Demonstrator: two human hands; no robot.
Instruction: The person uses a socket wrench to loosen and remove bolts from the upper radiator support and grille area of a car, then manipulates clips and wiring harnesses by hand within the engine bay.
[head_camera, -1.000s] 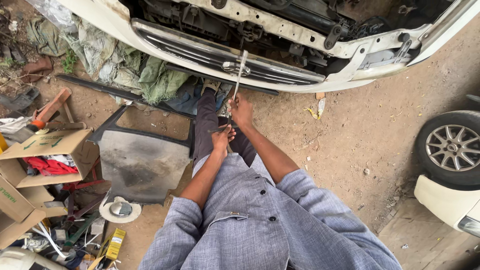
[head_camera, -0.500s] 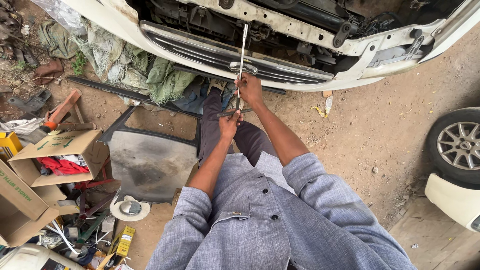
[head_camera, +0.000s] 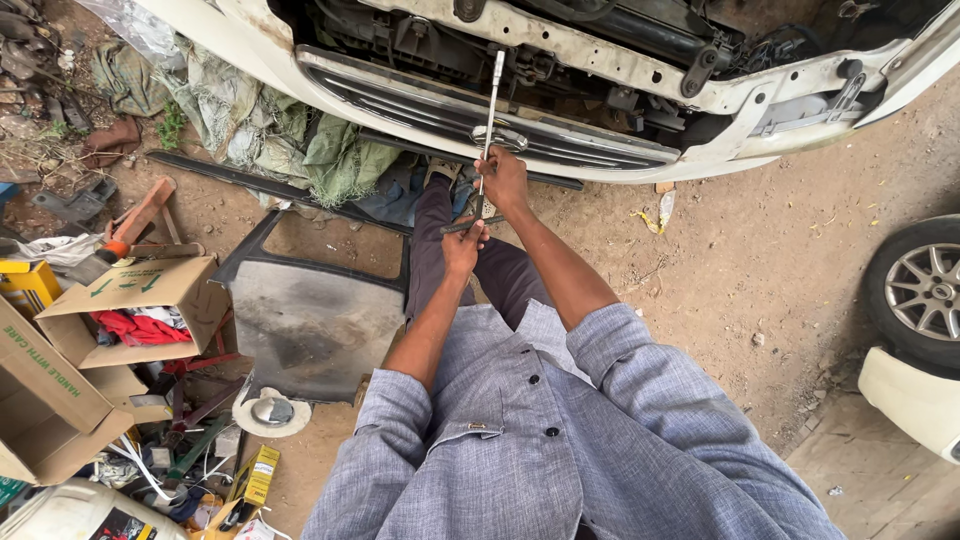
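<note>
bright, even daylight, soft shadows, sharp focus, wide-angle stretching at edges.

An open brown cardboard box (head_camera: 135, 305) with green arrows holds red cloth. Left of that box stands a yellow carton (head_camera: 28, 285); below-left of it lies a larger open brown box (head_camera: 40, 400); below it lies a small yellow packet (head_camera: 257, 475).

Outdoor work area in daylight. The ground (head_camera: 760, 260) is bare packed dirt. A white car front (head_camera: 560, 120) spans the top edge. A second car's wheel (head_camera: 920, 290) sits at right. Open cardboard boxes (head_camera: 130, 300), a dark panel (head_camera: 315, 325) and crumpled cloth (head_camera: 290, 140) lie at left.
</note>
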